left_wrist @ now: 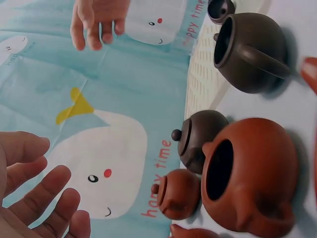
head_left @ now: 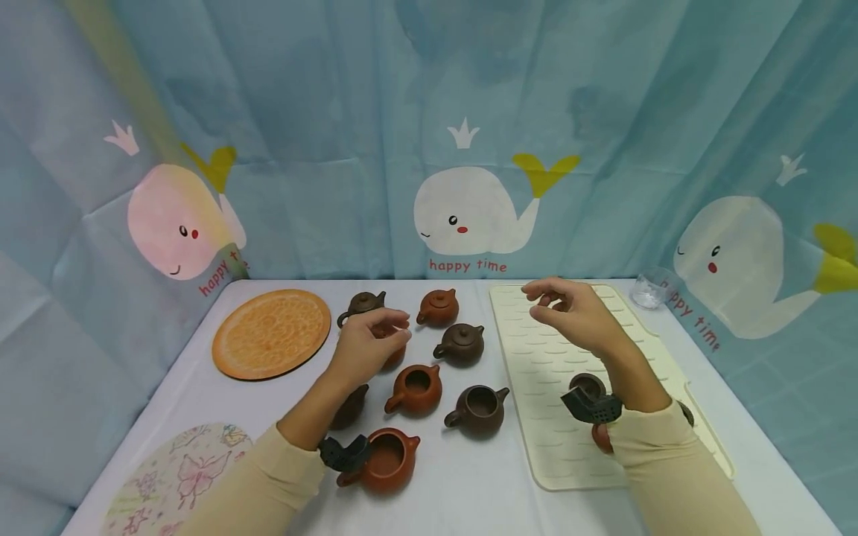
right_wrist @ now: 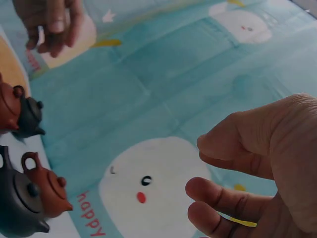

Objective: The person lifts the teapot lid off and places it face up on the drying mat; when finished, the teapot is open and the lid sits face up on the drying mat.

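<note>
Both hands up, nothing held. Left hand (head_left: pixel 370 344) hangs over the pots, fingers loosely bent, thumb apart, gap moderate; the left wrist view puts it clear of them. Right hand (head_left: pixel 570 313) is above the far part of the mat (head_left: pixel 536 447), also bare, with a similar gap between thumb and fingers.

Pots stand in a cluster left of the mat: half-hidden red pot (head_left: pixel 395 359) behind the left hand, red lidded pot (head_left: pixel 439 309) and dark lidded pot (head_left: pixel 462 345) just right of it, lidless red pot (head_left: pixel 422 398) and lidless dark pot (head_left: pixel 481 418) nearer the person. Dark piece (head_left: pixel 587 384) sits on the mat (cup or lid, can't tell).

Handling, my judgement: come down from above, slowly; neighbours are near and spouts could get knocked. Pinch a lid by its knob, straight up. Steady the body with the other hand. Lift a pot by body or handle, never spout, and keep sleeves off the near ones.
</note>
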A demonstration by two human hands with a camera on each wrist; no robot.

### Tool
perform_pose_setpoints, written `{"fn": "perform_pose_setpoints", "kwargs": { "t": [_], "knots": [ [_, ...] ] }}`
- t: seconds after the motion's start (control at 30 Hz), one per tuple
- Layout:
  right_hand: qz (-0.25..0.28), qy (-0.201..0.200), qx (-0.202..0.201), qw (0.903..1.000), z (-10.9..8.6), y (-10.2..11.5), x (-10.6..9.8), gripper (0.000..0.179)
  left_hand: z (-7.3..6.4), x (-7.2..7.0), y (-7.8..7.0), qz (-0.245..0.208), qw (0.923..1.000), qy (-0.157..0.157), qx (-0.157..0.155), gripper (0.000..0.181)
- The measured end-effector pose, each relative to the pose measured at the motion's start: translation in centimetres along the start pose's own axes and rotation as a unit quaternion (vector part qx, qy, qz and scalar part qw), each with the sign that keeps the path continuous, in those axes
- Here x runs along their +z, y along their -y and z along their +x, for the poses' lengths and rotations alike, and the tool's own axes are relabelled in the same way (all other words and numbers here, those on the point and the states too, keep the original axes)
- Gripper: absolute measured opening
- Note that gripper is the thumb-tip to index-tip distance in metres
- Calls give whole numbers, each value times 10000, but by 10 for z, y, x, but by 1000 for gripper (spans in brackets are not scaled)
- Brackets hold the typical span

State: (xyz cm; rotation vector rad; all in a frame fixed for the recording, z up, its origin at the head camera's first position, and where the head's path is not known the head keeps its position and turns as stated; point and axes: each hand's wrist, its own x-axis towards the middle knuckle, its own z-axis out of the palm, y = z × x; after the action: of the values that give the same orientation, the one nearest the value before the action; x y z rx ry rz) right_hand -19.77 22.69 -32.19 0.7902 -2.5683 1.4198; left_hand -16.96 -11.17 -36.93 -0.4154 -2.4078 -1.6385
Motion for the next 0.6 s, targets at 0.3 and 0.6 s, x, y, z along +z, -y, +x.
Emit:
{"fn": "perform_pose_setpoints", "kwargs": {
  "t": [0.3, 0.6],
  "knots": [
    [-54, 572, 396, 9976, 34, -20, 34, 27, 22, 26, -2, -129, 9993, 310, -170, 22],
    [-174, 992, 872, 9911, 58, -39, 63, 27, 42, 49, 5, 250, 9950, 520, -820, 24]
  ]
}}
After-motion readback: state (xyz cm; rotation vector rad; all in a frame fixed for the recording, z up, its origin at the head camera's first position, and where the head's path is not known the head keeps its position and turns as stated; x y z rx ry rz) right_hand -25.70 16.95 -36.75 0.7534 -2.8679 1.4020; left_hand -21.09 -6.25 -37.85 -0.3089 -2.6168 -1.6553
